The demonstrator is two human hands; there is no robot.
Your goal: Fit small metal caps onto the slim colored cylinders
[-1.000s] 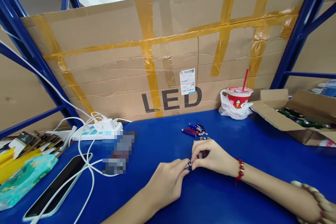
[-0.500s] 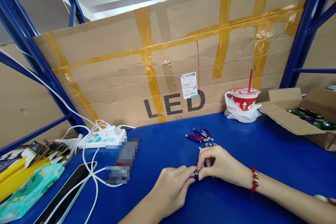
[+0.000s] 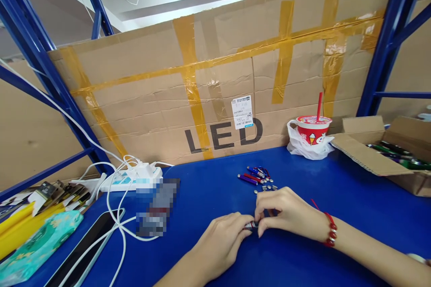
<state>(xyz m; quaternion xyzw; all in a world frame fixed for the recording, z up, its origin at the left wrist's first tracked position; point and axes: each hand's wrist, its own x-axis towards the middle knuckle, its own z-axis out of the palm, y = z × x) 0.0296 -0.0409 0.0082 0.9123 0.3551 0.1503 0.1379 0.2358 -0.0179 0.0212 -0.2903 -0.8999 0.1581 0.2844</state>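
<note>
My left hand (image 3: pixel 222 240) is closed around a small dark tube (image 3: pixel 249 225) with silvery and reddish marks, and most of it is hidden by the fingers. At the tube's right end, the thumb and fingertips of my right hand (image 3: pixel 281 210) pinch together; what exactly lies between them is too small to make out. A red beaded bracelet circles the right wrist. Just beyond the right hand lie several slim penlight-like tubes (image 3: pixel 251 177) in blue, purple and red. Small silvery discs (image 3: pixel 268 187), like button cells, are scattered beside them on the blue tabletop (image 3: pixel 208 197).
A red cup (image 3: pixel 313 130) with a straw stands in a white bag at the back right, near an open carton (image 3: pixel 407 179) of dark and green tubes. To the left are a power strip (image 3: pixel 134 179), white cables, a phone (image 3: pixel 90 242) and a teal packet (image 3: pixel 43 242). Cardboard (image 3: pixel 151 112) backs the table.
The right hand's fingers have shifted slightly at the tube's end, and its wrist has turned a little. The left hand keeps its hold. The camera view has moved slightly.
</note>
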